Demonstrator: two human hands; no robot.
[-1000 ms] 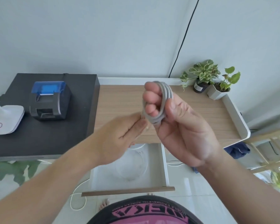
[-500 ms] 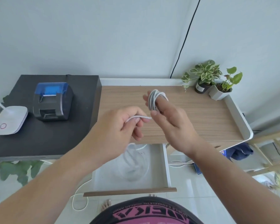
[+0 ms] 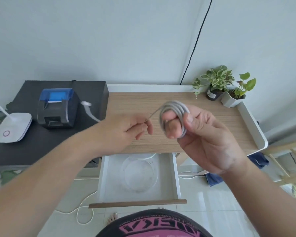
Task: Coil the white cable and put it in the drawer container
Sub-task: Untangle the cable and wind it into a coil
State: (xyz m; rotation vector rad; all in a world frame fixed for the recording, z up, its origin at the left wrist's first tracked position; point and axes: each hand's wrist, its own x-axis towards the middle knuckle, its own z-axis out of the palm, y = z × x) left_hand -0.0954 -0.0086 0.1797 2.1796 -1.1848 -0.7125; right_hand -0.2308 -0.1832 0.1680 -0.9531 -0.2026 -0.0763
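Observation:
The white cable [image 3: 174, 110] is wound in several loops around the fingers of my right hand [image 3: 200, 134], held above the wooden desk. My left hand [image 3: 126, 130] pinches the loose stretch of the cable just left of the coil. The cable's free end with its plug [image 3: 87, 106] swings blurred out to the left, in front of the printer. Below my hands the white drawer [image 3: 175, 177] stands pulled out, with a clear round container [image 3: 140, 175] inside it.
A black side table [image 3: 41, 147] on the left carries a blue-lidded printer [image 3: 58, 108] and a white lamp base [image 3: 12, 127]. Two potted plants [image 3: 225, 86] stand at the desk's back right corner. Another white cord [image 3: 82, 214] lies on the tiled floor.
My right hand has turned palm-up and come nearer with the coil. My left hand has pulled the loose stretch out to the left, and the plug end now swings free.

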